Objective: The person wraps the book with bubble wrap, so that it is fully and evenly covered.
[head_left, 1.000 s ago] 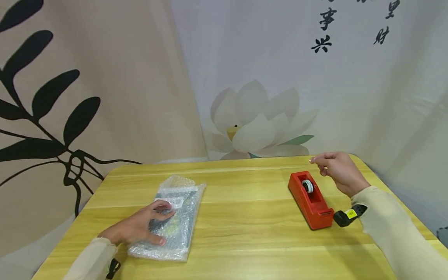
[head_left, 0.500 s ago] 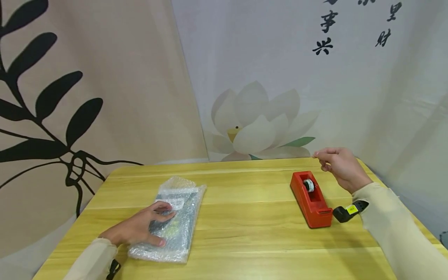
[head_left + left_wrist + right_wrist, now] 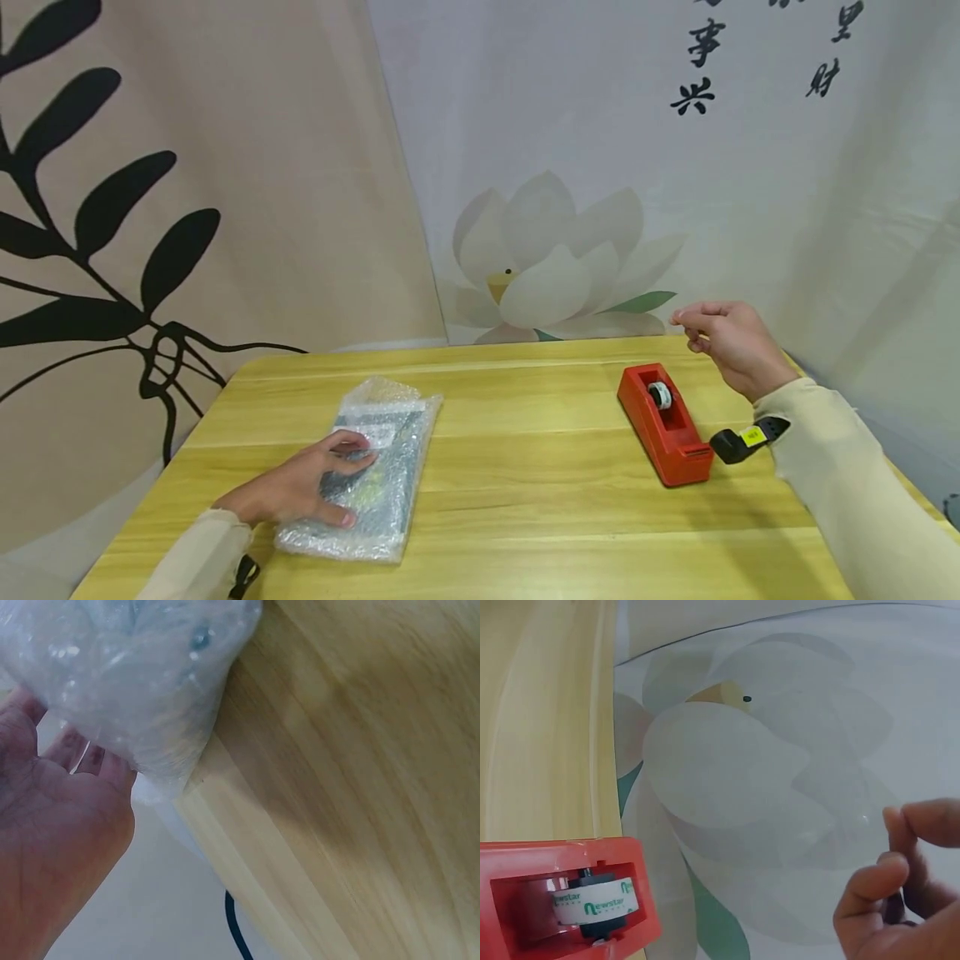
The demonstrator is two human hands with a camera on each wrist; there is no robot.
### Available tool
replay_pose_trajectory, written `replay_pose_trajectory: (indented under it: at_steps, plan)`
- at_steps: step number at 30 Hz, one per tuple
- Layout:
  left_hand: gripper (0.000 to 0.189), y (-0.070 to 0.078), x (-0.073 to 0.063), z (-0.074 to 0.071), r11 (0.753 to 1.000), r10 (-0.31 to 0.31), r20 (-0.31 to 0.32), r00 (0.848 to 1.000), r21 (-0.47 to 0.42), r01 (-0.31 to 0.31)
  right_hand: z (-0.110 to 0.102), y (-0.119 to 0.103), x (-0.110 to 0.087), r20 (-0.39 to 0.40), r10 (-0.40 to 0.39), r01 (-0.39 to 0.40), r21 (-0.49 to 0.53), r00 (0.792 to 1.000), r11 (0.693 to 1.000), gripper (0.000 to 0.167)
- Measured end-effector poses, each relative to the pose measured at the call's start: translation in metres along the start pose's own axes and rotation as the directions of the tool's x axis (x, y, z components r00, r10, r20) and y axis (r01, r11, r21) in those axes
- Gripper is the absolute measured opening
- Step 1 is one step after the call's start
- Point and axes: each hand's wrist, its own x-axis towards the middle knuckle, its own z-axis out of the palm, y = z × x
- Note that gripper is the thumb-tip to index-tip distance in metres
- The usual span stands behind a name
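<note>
A flat packet in bubble wrap [image 3: 397, 492] lies on the left of the table, with dark and yellow print showing through. My left hand [image 3: 307, 479] rests on its left part, thumb and fingers spread. In the left wrist view the crinkled wrap [image 3: 150, 682] covers the fingertips. On the right stands a red tape dispenser [image 3: 660, 437] with a white-cored roll [image 3: 596, 901] inside. Beyond it, my right hand [image 3: 731, 342] is raised with thumb and index finger pinched together. A faint glint of clear tape [image 3: 865, 819] shows beside those fingertips in the right wrist view.
The wooden table [image 3: 510, 467] extends between packet and dispenser. A printed cloth [image 3: 337, 167] with leaves, a lotus and black characters hangs behind its far edge. A dark cable [image 3: 237, 926] runs beside the table in the left wrist view.
My right hand has risen slightly, further above the far edge of the table. The left hand, the packet and the dispenser stay in place.
</note>
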Motion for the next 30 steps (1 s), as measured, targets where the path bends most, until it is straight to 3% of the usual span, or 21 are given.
replay_pose_trajectory:
  at_steps: [10,20,27,30]
  plan:
    - [0.087,0.001,0.002,0.002,1.000,0.006,0.007,1.000,-0.020,-0.005,-0.002,0.000,0.003,0.013,0.000,-0.001,0.068,1.000,0.998,0.023]
    - [0.086,0.001,0.001,0.000,0.999,0.011,0.016,1.000,-0.032,-0.010,-0.004,0.005,0.003,0.001,-0.020,0.020,-0.069,1.000,0.997,0.018]
    - [0.087,0.001,0.002,0.001,1.000,-0.015,0.025,1.000,-0.021,0.016,-0.004,-0.007,0.006,0.008,-0.057,0.057,0.009,0.998,0.998,0.021]
    - [0.086,0.002,0.003,0.001,1.000,-0.012,0.020,1.000,-0.007,0.012,-0.004,-0.011,0.006,0.010,-0.068,0.068,-0.017,0.998,0.998,0.021]
